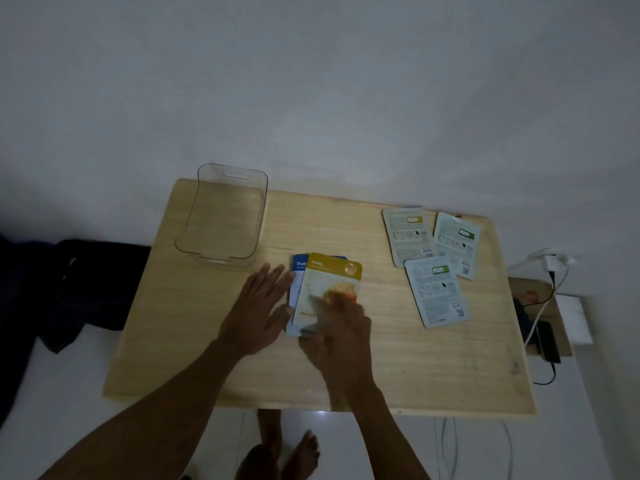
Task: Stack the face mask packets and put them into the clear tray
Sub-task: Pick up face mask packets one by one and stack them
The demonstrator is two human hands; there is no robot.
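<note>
- Five packets on the desk (398,358): two overlapped at centre, three loose on the right side.
- Honey packet (329,289), yellow header, face up, lies on top of the blue packet (297,268). Long axis runs near-far with a slight tilt, header end pointing far.
- Blue packet shows only as a strip along the left edge and far-left corner of the honey packet. Same near-far axis, not squared up with the one above.
- Right hand (337,336) rests on the near half of the honey packet, fingers on its face. Motion-blurred, so I cannot tell whether it pinches the packet or just presses it flat.
- Left hand (258,311) is open and flat, fingers extended towards far-right, holding nothing. Fingertips touch the left edge of the blue packet.
- Three loose packets lie back side up, print and barcodes visible: far packet with yellow tab (408,235), rightmost packet (457,245), near packet with green tab (436,292).
- All three have long axes roughly near-far, each rotated a bit differently. The near one overlaps the near corners of the other two.
- Clear tray (188,237) sits at the far-left corner of the desk, long axis near-far, handle cutout in the far wall. Well apart from the loose three, near the centre pair but not touching.
- Dim lighting; fine print unreadable.
</note>
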